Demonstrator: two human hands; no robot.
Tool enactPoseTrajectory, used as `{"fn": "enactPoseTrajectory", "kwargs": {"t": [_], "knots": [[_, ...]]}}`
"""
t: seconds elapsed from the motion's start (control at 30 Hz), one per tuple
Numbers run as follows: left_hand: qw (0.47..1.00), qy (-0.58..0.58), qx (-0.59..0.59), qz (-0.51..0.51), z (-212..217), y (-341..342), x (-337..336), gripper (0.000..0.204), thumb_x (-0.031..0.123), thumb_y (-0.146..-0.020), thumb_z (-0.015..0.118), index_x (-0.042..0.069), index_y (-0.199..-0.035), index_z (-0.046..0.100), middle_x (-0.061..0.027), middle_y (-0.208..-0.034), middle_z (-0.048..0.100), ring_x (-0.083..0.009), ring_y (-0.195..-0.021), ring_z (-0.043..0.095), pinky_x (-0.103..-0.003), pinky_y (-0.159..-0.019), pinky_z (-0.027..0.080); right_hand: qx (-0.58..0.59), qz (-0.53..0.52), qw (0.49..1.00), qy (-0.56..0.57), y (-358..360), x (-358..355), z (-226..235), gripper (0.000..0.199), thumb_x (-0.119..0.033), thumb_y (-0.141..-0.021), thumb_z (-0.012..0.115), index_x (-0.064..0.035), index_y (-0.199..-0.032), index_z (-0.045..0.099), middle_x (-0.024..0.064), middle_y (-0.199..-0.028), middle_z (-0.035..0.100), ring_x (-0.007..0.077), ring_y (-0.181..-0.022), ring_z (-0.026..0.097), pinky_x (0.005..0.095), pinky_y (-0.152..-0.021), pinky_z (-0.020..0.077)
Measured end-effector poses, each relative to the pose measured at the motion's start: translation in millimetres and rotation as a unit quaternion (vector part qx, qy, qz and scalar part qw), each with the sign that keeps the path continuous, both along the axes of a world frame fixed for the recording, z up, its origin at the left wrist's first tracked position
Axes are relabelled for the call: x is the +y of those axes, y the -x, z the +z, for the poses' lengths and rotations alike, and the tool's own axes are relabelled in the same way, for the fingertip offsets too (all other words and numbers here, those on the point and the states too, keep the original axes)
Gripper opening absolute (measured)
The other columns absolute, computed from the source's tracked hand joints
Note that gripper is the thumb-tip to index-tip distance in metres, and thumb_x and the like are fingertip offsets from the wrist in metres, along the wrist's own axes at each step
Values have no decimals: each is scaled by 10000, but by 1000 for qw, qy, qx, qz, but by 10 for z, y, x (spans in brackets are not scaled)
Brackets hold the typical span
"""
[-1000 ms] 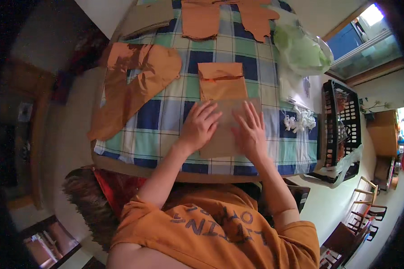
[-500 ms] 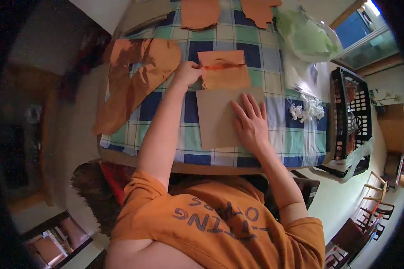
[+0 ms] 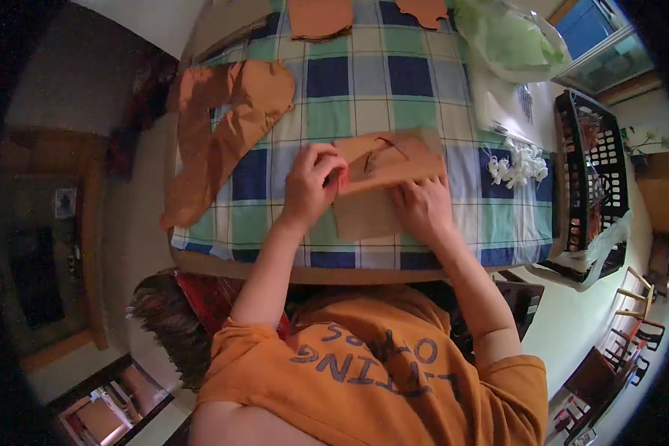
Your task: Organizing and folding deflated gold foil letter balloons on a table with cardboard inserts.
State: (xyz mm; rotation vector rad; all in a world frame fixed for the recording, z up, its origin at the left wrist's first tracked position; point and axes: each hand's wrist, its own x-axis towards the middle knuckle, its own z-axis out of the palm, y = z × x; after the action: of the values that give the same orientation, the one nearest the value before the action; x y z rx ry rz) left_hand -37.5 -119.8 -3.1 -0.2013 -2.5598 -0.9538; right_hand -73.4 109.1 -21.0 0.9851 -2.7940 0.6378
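Note:
A folded orange-brown paper piece [image 3: 383,160], with a bent upper part and dark creases, lies over a flat grey-brown cardboard square [image 3: 368,215]. At its left end, my left hand [image 3: 314,182] is closed, thumb and fingers pinching the edge beside a bright reddish strip. My right hand [image 3: 425,207] grips the right part of the near edge, its fingers bent over the paper and its thumb low by the cardboard. Between the hands, the near edge of the paper stands slightly raised. My right fingertips are partly hidden.
A checked cloth covers the table [image 3: 379,104]. A large crumpled brown paper sheet [image 3: 230,134] lies left. Orange paper stacks [image 3: 320,18] sit at the far edge. White cords [image 3: 519,165], a plastic bag with green contents [image 3: 509,44] and a black crate [image 3: 595,171] are on the right.
The folded paper came nearer and now overlaps the cardboard. My left hand moved nearer with it. My right hand went from lying flat on the cardboard to gripping the paper's near edge.

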Motion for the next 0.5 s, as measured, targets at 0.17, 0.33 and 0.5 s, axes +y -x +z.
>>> {"fn": "enactPoseTrajectory", "kwargs": {"t": [0.17,0.33,0.5], "knots": [[996,87,-1,19,-128,-113,60,259,18,-716,676,90,-944,577,-93,-1174,561,-311,-1060,538,-396,-888,440,34,2,999,-14,19,0,13,291,-207,-853,554,-133,-1127,616,147,-1223,557,327,-1199,463,505,-1056,280],[994,74,34,69,-223,-155,115,384,53,-744,663,80,-1077,472,-146,-1265,487,-336,-1042,535,-408,-863,428,-71,-39,965,250,161,519,24,260,59,-807,474,-36,-974,649,148,-1071,640,266,-1026,600,329,-886,459],[992,69,50,91,-229,-142,219,404,74,-783,628,70,-1127,417,-193,-1322,438,-350,-1064,527,-426,-833,421,-38,-2,973,227,751,145,743,294,45,-873,442,-18,-1111,603,153,-1143,609,288,-1037,591,317,-905,446]]}}
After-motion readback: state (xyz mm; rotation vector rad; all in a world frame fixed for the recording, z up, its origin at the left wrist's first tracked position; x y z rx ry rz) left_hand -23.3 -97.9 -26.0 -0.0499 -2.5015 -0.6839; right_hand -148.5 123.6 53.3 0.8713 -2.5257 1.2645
